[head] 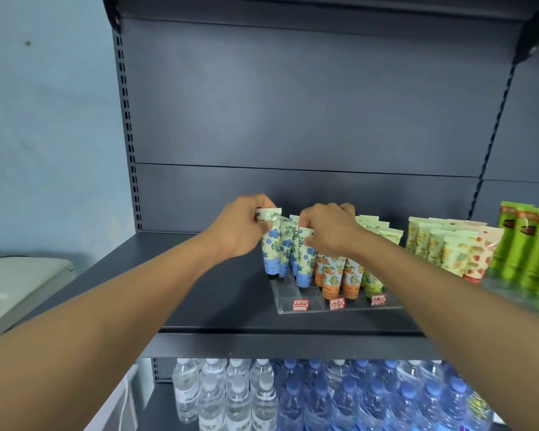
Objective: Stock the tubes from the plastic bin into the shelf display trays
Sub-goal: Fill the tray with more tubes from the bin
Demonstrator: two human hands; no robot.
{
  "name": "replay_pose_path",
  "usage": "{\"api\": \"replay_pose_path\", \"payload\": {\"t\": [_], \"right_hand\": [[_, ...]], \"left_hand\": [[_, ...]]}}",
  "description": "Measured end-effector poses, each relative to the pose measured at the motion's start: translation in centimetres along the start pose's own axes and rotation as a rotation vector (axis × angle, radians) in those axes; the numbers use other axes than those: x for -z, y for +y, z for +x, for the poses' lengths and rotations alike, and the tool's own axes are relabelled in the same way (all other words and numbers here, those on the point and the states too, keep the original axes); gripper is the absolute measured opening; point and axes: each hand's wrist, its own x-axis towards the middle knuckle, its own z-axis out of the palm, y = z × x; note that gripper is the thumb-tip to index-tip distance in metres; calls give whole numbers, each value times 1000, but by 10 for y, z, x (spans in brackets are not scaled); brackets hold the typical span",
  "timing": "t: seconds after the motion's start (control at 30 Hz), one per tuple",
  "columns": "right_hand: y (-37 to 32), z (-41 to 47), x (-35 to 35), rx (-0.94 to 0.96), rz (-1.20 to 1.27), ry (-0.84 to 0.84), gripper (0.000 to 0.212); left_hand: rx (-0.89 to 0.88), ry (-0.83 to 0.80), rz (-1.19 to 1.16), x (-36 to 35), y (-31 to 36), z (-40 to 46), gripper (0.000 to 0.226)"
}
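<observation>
Left hand (240,227): blue-flower tube (269,244) pinched near crimp, upright at tray's left edge | right hand (327,233): neighbouring blue tube (305,259) pinched in clear display tray (324,306).

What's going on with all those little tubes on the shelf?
A person is stocking a shelf. The left hand holds a blue-flowered tube by its top, just left of the clear display tray. The right hand steadies the blue tubes already standing in the tray. Orange tubes fill the next row. Water bottles sit below.
</observation>
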Motion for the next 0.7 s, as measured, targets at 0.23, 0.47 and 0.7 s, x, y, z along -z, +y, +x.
{"api": "replay_pose_path", "payload": {"t": [0.23, 0.47, 0.7], "right_hand": [[7, -7, 13, 7, 122, 8, 24], [20, -14, 22, 7, 227, 37, 40], [24, -17, 18, 16, 255, 52, 38]], "left_hand": [[-30, -13, 14, -13, 1, 9, 24], [-29, -38, 42, -23, -2, 16, 21], [-38, -88, 159, -34, -9, 13, 15]]}}
